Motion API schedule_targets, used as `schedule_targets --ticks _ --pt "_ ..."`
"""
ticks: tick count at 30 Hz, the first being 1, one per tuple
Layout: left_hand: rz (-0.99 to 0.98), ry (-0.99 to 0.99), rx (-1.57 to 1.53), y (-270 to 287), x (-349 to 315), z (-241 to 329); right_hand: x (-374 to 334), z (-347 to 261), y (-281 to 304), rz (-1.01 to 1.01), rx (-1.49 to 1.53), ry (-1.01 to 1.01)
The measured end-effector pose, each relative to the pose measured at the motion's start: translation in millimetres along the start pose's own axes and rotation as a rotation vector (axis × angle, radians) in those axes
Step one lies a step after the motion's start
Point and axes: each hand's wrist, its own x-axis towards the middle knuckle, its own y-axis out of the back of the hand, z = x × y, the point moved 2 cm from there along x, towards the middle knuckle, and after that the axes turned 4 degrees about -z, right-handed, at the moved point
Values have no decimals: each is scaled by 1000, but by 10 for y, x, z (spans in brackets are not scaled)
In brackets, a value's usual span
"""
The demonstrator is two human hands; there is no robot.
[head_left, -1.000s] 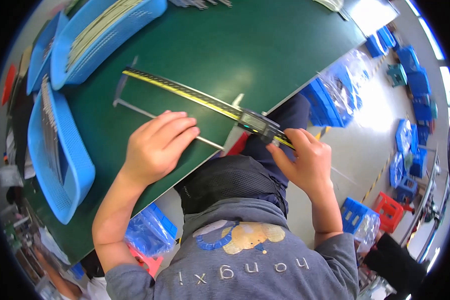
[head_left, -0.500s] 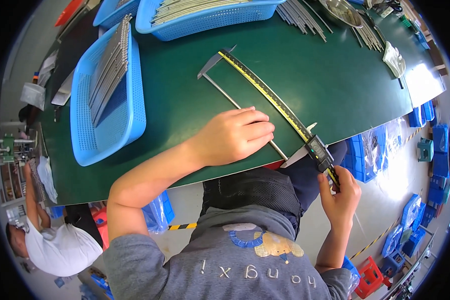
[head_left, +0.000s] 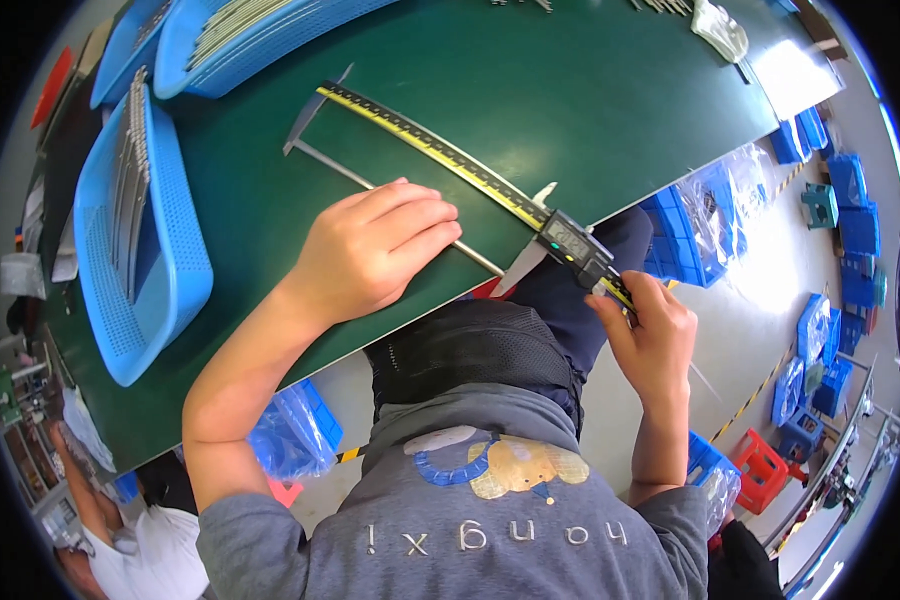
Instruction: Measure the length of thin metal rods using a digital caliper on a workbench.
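Note:
A long digital caliper (head_left: 435,152) with a black and yellow scale lies across the front of the table. Between its jaws runs a thin metal rod (head_left: 478,258), with one end at the far jaw and the other at the sliding jaw. My left hand (head_left: 370,245) is closed over the rod's middle, palm down, hiding that stretch. At the caliper's near end, past the table edge, my right hand (head_left: 653,325) grips the beam between thumb and fingers, just below the display unit (head_left: 575,245).
Blue perforated baskets (head_left: 192,285) holding metal rods stand at the left and far left of the green table (head_left: 530,75). A white glove (head_left: 720,30) lies far right. Blue crates (head_left: 685,235) stand on the floor at right. Another person (head_left: 155,550) sits at lower left.
My view has turned, so the table, baskets and caliper sit further left in the picture. Both hands keep their grip on the rod and caliper.

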Motion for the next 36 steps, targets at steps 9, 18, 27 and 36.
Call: schedule_targets --ticks 9,18,27,36 --pt "11 11 -24 53 21 4 7 -4 -22 -29 -2 11" --pt "-2 34 -54 51 28 -42 44 -23 -33 -20 12 14" --pt "-42 -43 124 107 -8 30 246 44 -39 -3 -29 100" --pt "157 -414 265 25 1279 -200 532 152 -67 7 42 151"
